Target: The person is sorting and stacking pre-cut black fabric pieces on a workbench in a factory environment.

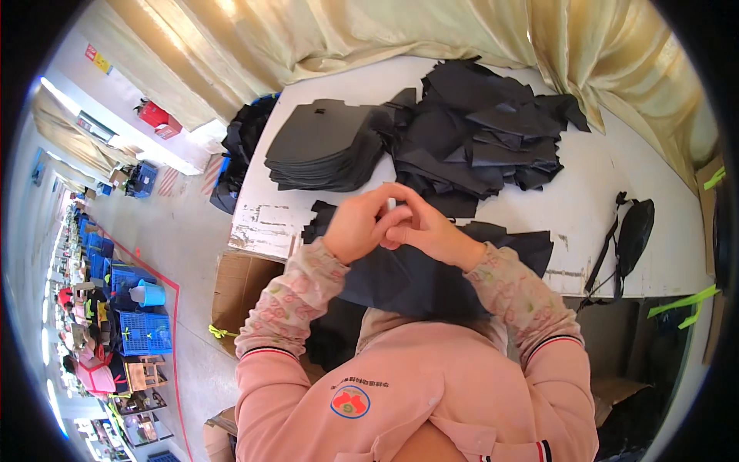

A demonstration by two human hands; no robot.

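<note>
Seemingly midway: neat dark-grey flat-panel stack (319, 146) stood left of the loose black fabric heap (477, 135), unstacked; your left hand (359, 225) and right hand (439, 235) met, fingers bent, grip unclear.

Fisheye view from the head; faces down; table (589, 204) close below.

Black fabric pieces (477, 131) and a charcoal stack (319, 146) on a white table (616, 173); gold curtain (385, 31) far; pink shirt (400, 369) near, cream sleeve covers (281, 308) with pink-and-green florals.
</note>
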